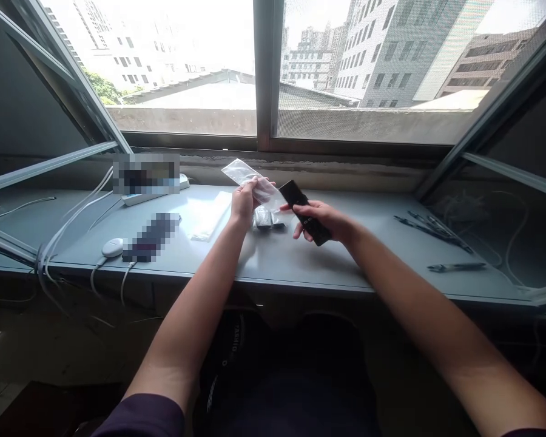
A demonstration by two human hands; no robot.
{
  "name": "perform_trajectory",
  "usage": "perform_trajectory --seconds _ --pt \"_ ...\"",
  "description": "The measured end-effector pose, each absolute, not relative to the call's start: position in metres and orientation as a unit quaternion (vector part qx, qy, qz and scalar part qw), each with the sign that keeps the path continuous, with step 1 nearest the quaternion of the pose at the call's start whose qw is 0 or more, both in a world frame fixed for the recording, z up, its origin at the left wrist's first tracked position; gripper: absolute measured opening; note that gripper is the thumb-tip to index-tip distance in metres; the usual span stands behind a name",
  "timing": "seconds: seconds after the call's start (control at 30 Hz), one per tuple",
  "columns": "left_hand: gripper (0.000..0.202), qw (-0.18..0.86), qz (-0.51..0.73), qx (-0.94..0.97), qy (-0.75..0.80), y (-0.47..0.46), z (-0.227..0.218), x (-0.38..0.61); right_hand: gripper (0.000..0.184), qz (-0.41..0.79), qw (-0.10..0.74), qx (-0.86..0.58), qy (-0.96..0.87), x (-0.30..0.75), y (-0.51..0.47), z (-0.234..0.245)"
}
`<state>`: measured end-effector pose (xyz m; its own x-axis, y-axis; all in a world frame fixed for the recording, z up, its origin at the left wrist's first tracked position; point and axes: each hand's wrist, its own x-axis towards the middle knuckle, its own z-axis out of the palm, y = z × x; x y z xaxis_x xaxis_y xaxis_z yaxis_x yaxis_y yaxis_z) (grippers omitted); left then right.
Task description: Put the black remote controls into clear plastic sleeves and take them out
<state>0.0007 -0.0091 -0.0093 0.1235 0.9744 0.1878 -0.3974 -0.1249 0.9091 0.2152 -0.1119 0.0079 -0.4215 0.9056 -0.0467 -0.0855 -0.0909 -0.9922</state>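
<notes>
The left hand (246,200) pinches a thin, crinkled clear plastic sleeve (235,170), long and flat, held above the desk (300,270). The right hand (330,221) is wrapped round a slim, hard black oblong device (293,193), its upper end right by the sleeve; I can't tell if they touch. Behind them, small film-wrapped packets (264,220) sit on the smooth desktop, partly hidden by the left hand. Glossy plastic sheets (209,216) lie leftward, slender pens (437,228) rightward.

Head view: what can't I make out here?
In the head view:
Clear bag: partly covered by the left hand.
Black device: partly covered by the right hand; its small markings are unreadable.
White strip: partly hidden by pixelation.
Left sleeve: cut off by the bottom edge.
</notes>
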Motion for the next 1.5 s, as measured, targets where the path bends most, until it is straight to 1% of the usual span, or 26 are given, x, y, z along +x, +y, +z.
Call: perform_trajectory --seconds 0.1,0.2,0.37,0.43,0.6,0.67,0.73,0.87,0.9,1.0,1.03,1.07,1.13,1.17,1.23,1.27,1.3,1.43,1.5 --pt "0.037 0.627 0.565 0.457 0.282 -0.008 -0.009 -0.002 0.050 0.658 0.311 -0.364 -0.581 0.213 -0.115 0.006" --pt "0.036 0.655 0.561 0.422 0.279 0.000 -0.008 -0.011 0.052 0.670 0.252 -0.356 -0.600 0.212 -0.117 0.006" --pt "0.042 0.621 0.631 0.367 0.284 0.015 -0.009 -0.024 0.050 0.677 0.193 -0.336 -0.625 0.210 -0.123 0.014" --pt "0.043 0.619 0.638 0.358 0.286 0.016 -0.010 -0.025 0.048 0.675 0.200 -0.337 -0.626 0.209 -0.123 0.014" --pt "0.027 0.638 0.570 0.391 0.339 0.011 -0.016 -0.016 0.042 0.647 0.315 -0.338 -0.607 0.205 -0.116 0.004" --pt "0.025 0.628 0.550 0.424 0.351 0.010 -0.019 -0.014 0.043 0.643 0.333 -0.331 -0.605 0.206 -0.114 0.001" --pt "0.027 0.599 0.554 0.443 0.372 0.010 -0.020 -0.014 0.044 0.645 0.325 -0.324 -0.611 0.207 -0.113 0.001" --pt "0.046 0.508 0.551 0.494 0.441 0.019 -0.015 -0.033 0.051 0.648 0.294 -0.314 -0.628 0.211 -0.113 0.001" --pt "0.047 0.480 0.542 0.523 0.450 0.022 -0.013 -0.043 0.052 0.648 0.290 -0.314 -0.630 0.212 -0.113 0.001" --pt "0.031 0.402 0.478 0.615 0.482 0.033 -0.002 -0.080 0.054 0.650 0.279 -0.316 -0.632 0.212 -0.113 0.000" --pt "0.033 0.378 0.443 0.640 0.502 0.036 0.002 -0.094 0.054 0.651 0.277 -0.316 -0.632 0.212 -0.113 0.000" --pt "0.041 0.350 0.400 0.661 0.530 0.038 0.005 -0.107 0.055 0.652 0.275 -0.317 -0.632 0.212 -0.113 0.000" --pt "0.067 0.264 0.292 0.699 0.597 0.039 0.012 -0.129 0.056 0.655 0.270 -0.318 -0.631 0.212 -0.114 0.000" --pt "0.076 0.209 0.233 0.711 0.630 0.038 0.014 -0.136 0.056 0.656 0.267 -0.318 -0.630 0.211 -0.114 0.001" --pt "0.085 0.122 0.149 0.715 0.673 0.034 0.017 -0.141 0.057 0.659 0.263 -0.318 -0.629 0.211 -0.115 0.001" --pt "0.088 0.100 0.124 0.712 0.684 0.031 0.018 -0.140 0.057 0.659 0.261 -0.317 -0.630 0.211 -0.115 0.001" --pt "0.091 0.094 0.106 0.710 0.690 0.028 0.018 -0.137 0.057 0.660 0.260 -0.315 -0.631 0.211 -0.115 0.001" --pt "0.111 0.132 0.059 0.718 0.681 0.020 0.015 -0.115 0.055 0.658 0.258 -0.306 -0.638 0.212 -0.115 0.001" --pt "0.116 0.125 0.047 0.723 0.677 0.019 0.013 -0.105 0.055 0.656 0.259 -0.302 -0.641 0.212 -0.114 0.000"
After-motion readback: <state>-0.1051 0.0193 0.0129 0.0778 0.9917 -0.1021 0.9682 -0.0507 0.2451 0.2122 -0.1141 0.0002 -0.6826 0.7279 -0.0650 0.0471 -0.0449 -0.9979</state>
